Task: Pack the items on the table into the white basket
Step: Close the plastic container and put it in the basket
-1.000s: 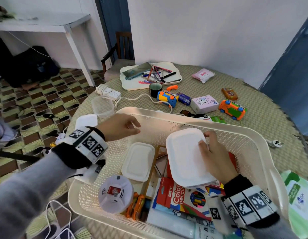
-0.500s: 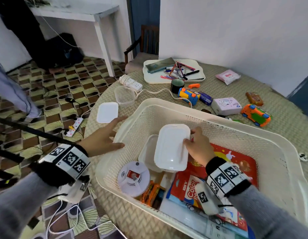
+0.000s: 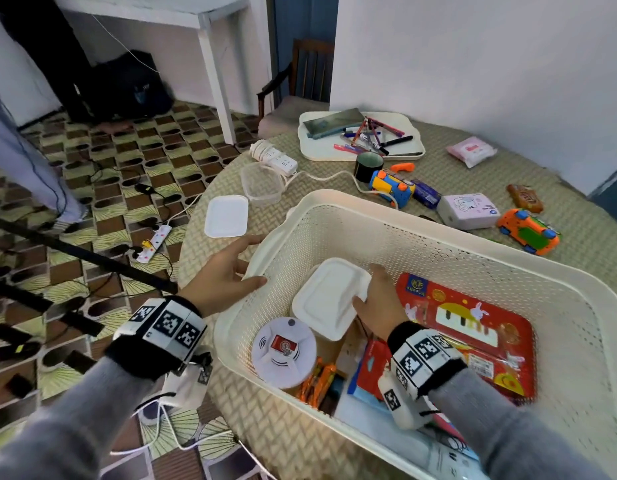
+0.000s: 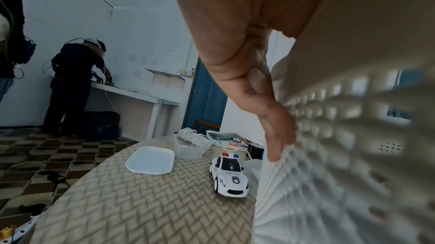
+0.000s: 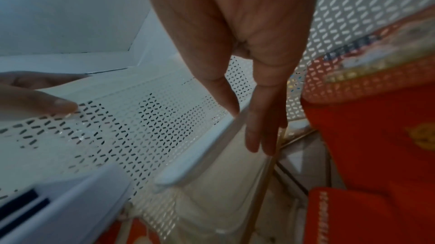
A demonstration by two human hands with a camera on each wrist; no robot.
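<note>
The white basket (image 3: 369, 202) stands on the round table. At its left end my right hand (image 3: 362, 289) pinches the edge of a white lidded container (image 3: 326, 296), which lies low inside. In the right wrist view the thumb is on the lid rim (image 5: 200, 155) and the fingers (image 5: 261, 136) run down the container's side. My left hand (image 3: 244, 263) rests on the basket's left rim, thumb inside. Its straight fingers (image 4: 277, 136) lie against the outer wall (image 4: 341, 136). A round white alarm (image 3: 283, 351) and a red toy board (image 3: 466, 327) lie in the basket.
Left of the basket on the table are a white lid (image 3: 226, 216), a clear tub (image 3: 262, 183) and a police toy car (image 4: 229, 175). Behind it are a power strip (image 3: 276, 157), a pen tray (image 3: 360, 136), a black cup (image 3: 369, 166), toys and a white box (image 3: 469, 211).
My right hand has carried the white container leftwards and down to the basket's left end. My left hand has slid to the left rim, thumb now inside.
</note>
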